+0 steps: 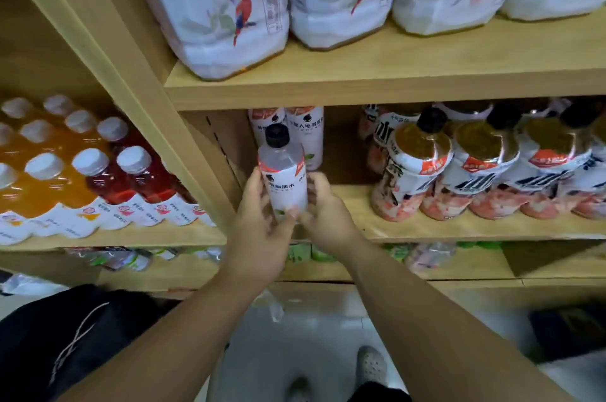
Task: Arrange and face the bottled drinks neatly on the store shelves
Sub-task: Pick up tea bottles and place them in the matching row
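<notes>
**Both Hands on a Black-Capped Bottle at the Shelf's Front Edge**

A clear bottle [283, 178] with a black cap and a white label stood nearly upright at the front of the middle shelf [459, 228], just beside the wooden divider [157, 126]. The left hand [262, 224] wrapped its lower left side, and the right hand [324, 205] curled round its right side, so both gripped it at once. The hands hid its base (whether it rested on the board could not be told). Two like bottles [303, 132] stood directly behind it. Past a bare stretch of board to the right stood a crowded row of black-capped, pink-based bottles [475, 172]. Large white parrot-printed jugs [210, 8] lined the shelf above. Left of the divider, white-capped orange drinks [39, 185] and red drinks [131, 178] filled another shelf.
</notes>
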